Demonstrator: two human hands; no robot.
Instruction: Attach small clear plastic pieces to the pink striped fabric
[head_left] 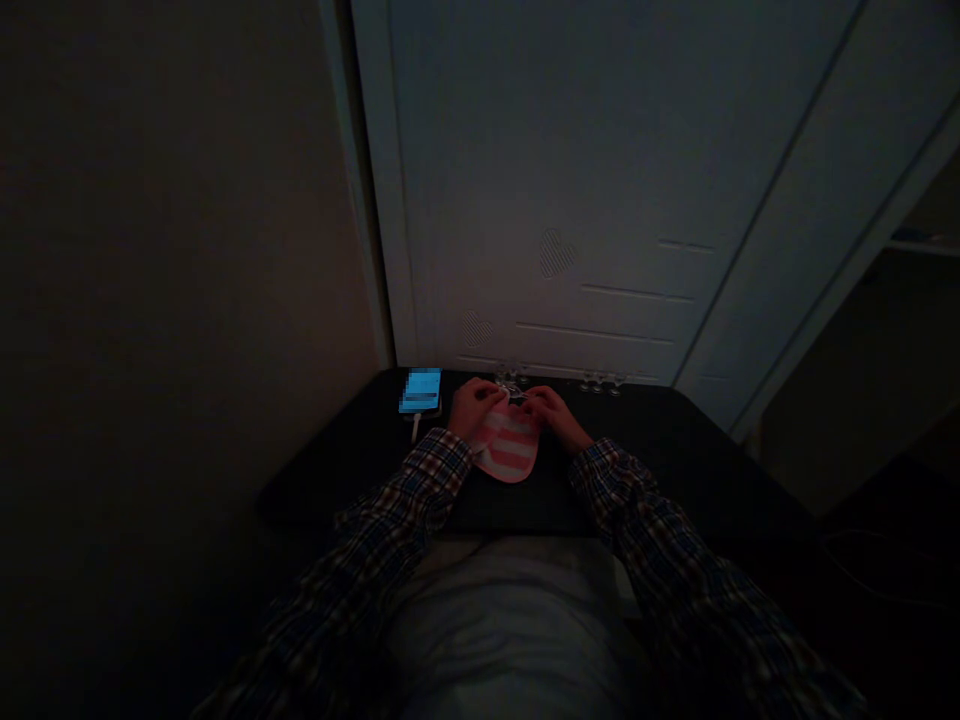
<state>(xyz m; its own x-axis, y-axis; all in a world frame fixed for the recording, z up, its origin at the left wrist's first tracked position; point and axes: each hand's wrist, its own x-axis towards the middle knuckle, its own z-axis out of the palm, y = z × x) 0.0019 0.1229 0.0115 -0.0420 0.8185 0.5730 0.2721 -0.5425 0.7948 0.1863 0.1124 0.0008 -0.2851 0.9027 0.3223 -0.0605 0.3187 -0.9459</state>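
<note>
- Front and centre now: holding a pink-and-white striped cloth [510,455] over the middle of the black worktop [660,470], rounded end towards the near edge.
- Grasping its upper left with the left hand [472,405], thumb and fingers brought together.
- Over to the right hand [553,412]: gripping the upper right, fingers curled in.
- Hard to tell, in this gloom, whether lying flat or lifted slightly.
- Just past the fingertips, a cluster of small clear pieces [511,374] by the far edge, partly hidden, too dim for detail.
- Along that same far edge, well to the right, a second cluster [600,384], lined up towards the far right corner.
- Glowing blue near the far left corner: a phone [421,390], white cable [415,428] running from its near end.
- Reaching in across the near edge in plaid sleeves [409,490], above a pale garment [510,630].
- Rising behind the far edge, a pale panel [615,150] with ridged hearts [556,253].
</note>
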